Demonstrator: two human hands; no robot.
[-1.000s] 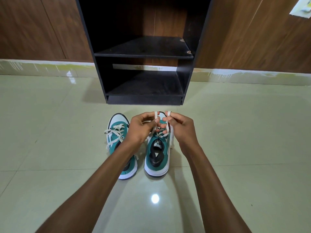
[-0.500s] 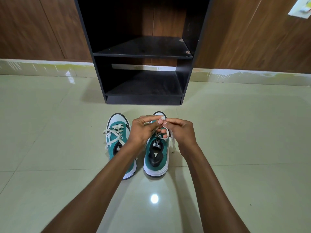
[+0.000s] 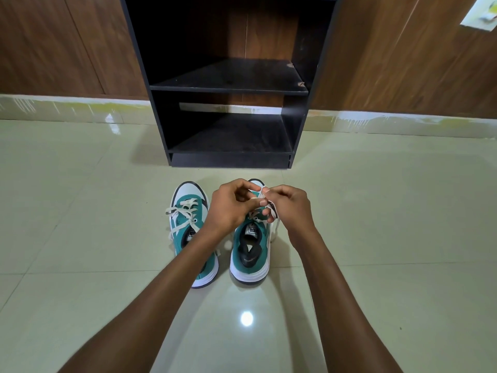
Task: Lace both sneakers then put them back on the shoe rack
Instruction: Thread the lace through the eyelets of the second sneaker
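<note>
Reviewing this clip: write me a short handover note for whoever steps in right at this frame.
Left hand: pinching the lace over the right sneaker.
Right hand: gripping the same lace, which loops round its fingers; one end hangs down beside the shoe.
Both sneakers sit side by side on the floor in front of the rack, toes toward it.
Done: left sneaker looks laced, with a bow.
Left: finish tying the right sneaker, then put both on the rack; no shoes on either shelf.
</note>
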